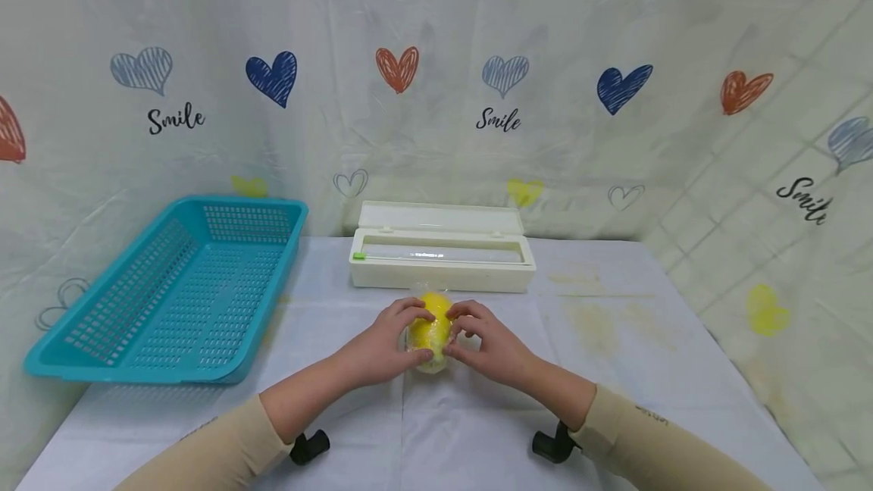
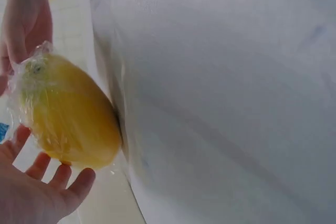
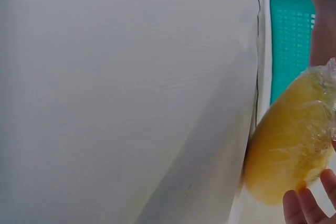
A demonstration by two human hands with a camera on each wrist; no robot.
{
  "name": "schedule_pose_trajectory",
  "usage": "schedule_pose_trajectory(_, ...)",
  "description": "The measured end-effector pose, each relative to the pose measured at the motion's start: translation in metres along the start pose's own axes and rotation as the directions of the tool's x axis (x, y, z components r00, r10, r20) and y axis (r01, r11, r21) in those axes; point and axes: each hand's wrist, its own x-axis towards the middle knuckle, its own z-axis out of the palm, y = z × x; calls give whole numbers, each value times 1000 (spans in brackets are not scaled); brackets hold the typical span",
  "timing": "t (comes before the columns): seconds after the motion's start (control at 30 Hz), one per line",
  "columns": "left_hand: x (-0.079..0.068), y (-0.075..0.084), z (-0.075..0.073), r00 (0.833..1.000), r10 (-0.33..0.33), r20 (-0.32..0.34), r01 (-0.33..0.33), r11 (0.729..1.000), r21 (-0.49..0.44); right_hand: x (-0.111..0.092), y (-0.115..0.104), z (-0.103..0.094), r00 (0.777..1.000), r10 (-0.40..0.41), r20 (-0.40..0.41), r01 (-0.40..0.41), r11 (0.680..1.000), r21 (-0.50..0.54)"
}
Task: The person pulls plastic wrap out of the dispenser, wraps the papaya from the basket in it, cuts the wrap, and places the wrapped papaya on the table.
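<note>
An oval yellow fruit [image 1: 433, 324], greenish at one end, rests on the table wrapped in clear cling film. The film is bunched and wrinkled at the greenish end [image 2: 35, 72] in the left wrist view. My left hand [image 1: 389, 343] holds the fruit from the left, fingers bent over its far side and thumb at its near end. From the right, my right hand [image 1: 494, 343] holds it with curled fingers and thumb against the film. The right wrist view shows fingertips [image 3: 294, 205] right at the edge of the wrapped fruit [image 3: 286, 145].
Behind the fruit stands a white cling film dispenser [image 1: 443, 277], its lid raised and a roll inside. A blue-green perforated basket [image 1: 273, 309] sits at the left. White cloth covers the table [image 1: 614, 377], and a curtain printed with hearts [image 1: 436, 150] hangs behind it.
</note>
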Motion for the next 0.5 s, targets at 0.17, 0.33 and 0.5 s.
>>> schedule_pose_trajectory(0.17, 4, -2, 4, 999, -12, -53, 12, 1000, -16, 0, -2, 2, 1000, 4, 17, -4, 1000, -3)
schedule_pose_trajectory(0.33, 5, -5, 4, 996, -21, -85, 18, 999, -43, 0, -2, 4, 1000, -13, 14, 13, 1000, -10)
schedule_pose_trajectory(0.5, 4, -5, 2, 996, -21, -83, 17, 999, -48, 3, 5, 6, 999, 27, 17, -28, 996, 90)
